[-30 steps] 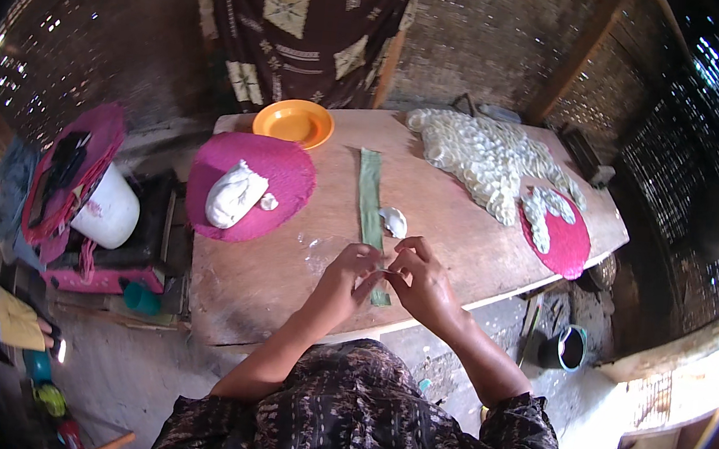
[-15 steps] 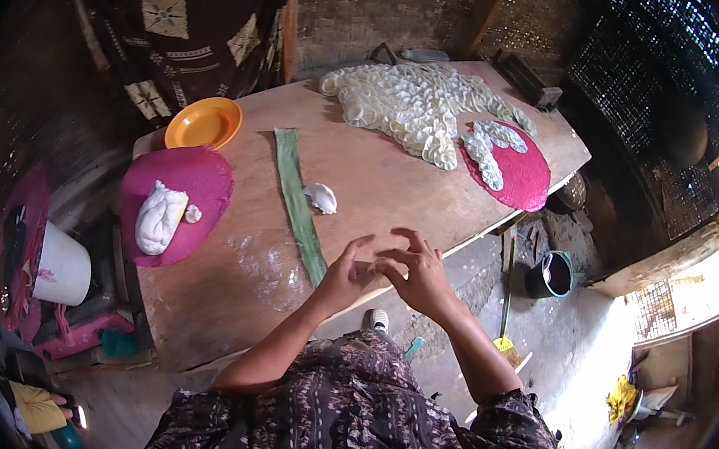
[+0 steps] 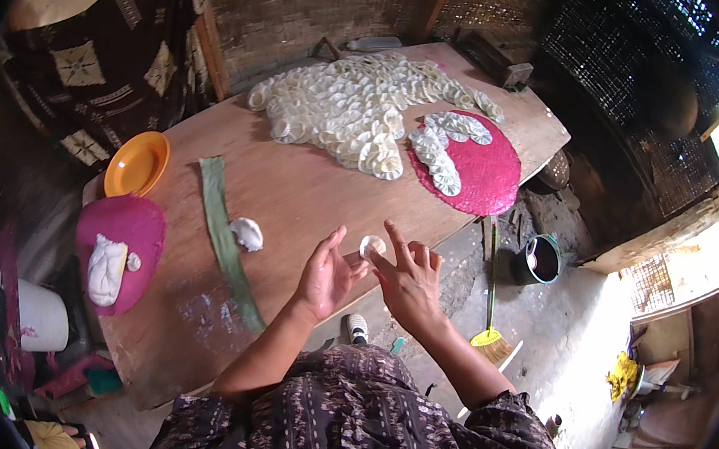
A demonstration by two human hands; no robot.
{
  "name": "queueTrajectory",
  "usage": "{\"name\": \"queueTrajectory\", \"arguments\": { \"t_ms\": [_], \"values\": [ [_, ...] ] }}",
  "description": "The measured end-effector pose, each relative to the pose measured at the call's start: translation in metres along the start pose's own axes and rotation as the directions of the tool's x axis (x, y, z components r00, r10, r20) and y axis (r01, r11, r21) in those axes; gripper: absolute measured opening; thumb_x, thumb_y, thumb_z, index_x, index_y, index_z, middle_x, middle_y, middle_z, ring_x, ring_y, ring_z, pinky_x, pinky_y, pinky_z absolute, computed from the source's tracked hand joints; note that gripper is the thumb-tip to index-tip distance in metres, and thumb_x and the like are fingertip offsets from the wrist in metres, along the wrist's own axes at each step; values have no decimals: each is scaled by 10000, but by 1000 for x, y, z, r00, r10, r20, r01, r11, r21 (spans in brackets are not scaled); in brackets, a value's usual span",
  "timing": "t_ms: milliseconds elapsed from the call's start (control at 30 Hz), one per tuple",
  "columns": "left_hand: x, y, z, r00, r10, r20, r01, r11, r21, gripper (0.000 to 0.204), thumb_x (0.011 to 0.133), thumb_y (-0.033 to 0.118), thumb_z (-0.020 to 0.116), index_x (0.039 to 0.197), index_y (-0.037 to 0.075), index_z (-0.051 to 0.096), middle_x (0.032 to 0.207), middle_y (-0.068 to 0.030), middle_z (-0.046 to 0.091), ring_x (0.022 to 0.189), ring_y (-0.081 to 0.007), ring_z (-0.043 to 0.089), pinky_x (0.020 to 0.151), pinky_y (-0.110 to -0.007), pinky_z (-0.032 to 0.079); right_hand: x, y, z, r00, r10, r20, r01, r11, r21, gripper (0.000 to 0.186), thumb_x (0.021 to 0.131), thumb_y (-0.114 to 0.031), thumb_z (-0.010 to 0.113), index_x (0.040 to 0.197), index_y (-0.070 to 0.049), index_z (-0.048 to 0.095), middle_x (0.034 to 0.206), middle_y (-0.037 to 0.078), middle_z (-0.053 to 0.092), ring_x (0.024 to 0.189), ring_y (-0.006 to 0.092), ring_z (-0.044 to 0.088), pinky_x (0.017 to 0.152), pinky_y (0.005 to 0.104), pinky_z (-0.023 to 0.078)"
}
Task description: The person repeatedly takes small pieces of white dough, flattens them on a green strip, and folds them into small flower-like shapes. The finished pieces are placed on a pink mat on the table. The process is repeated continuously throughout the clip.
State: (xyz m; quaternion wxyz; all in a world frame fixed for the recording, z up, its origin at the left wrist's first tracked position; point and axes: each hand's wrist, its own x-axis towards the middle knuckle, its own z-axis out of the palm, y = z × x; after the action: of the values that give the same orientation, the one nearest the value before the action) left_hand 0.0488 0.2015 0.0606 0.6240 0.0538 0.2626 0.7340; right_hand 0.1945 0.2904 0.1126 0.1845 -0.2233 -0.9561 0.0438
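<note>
Far left, your white bucket (image 3: 43, 317) stands beside the wooden table (image 3: 151, 326). On the table's left end lies a magenta round mat (image 3: 140, 219), bearing a thick white dough-like slab (image 3: 106, 272) and, just beside it, a small white ball (image 3: 133, 262). The orange plate (image 3: 138, 162) sits behind, at the far edge. Next, a long green leaf-like strip (image 3: 226, 242) runs slantwise toward you, a smooth white lump (image 3: 246, 233) just right of it.

Your left hand (image 3: 325, 280) is loosely spread, palm turned inward, thumb well apart from the fingers. Between your hands, above the near table edge, is the thin white disc (image 3: 372, 247): the right thumb meets it, the left fingertips are close by (which hand carries its weight, you can't tell from this angle). Your right hand (image 3: 410, 280) has the index finger stretched out; whether it pinches the disc is unclear.

Behind, a broad heap of pale ruffled rounds (image 3: 336, 110) covers the far table. To its right, a pink round mat (image 3: 488, 169) carries overlapping rows of ruffled pieces (image 3: 437, 158). Beyond the edge, on the floor: a yellow-headed broom (image 3: 488, 337), then a dark bucket (image 3: 539, 261).
</note>
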Motion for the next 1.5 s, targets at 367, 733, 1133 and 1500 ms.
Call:
{"name": "queueTrajectory", "arguments": {
  "t_ms": [367,733,1133,1500],
  "values": [
    [44,-14,-9,996,-3,-84,39,905,423,722,1005,444,442,1552,145,76,1415,-228,484,1353,-319,423,1168,-442,204,51,309,79,906,409,110,-423,881,214,364,819,-157,692,1183,-159,679,1294,115,569,1130,344,561,966,470,453],
    [52,37,-23,945,253,-209,-136,881,453,579,1010,390,456,1489,93,324,1435,-198,471,1272,-306,518,1076,-370,378,97,369,76,836,545,59,-523,825,-212,580,723,9,530,1214,-259,683,1520,61,346,1207,384,469,1018,543,378],
    [69,65,-28,912,354,-205,-215,841,497,543,1022,344,448,1472,63,336,1430,-202,471,1254,-307,533,1062,-385,399,241,319,151,979,172,112,-185,976,118,629,841,-61,545,1445,-185,418,1073,193,648,1094,350,593,984,537,377],
    [68,66,-48,887,402,-228,-259,841,475,529,1023,329,443,1470,66,338,1429,-195,471,1235,-291,549,1050,-368,413,246,321,126,971,217,102,-230,721,654,634,830,-29,667,1406,-21,402,937,92,643,795,190,642,692,309,524]
  ]
}}
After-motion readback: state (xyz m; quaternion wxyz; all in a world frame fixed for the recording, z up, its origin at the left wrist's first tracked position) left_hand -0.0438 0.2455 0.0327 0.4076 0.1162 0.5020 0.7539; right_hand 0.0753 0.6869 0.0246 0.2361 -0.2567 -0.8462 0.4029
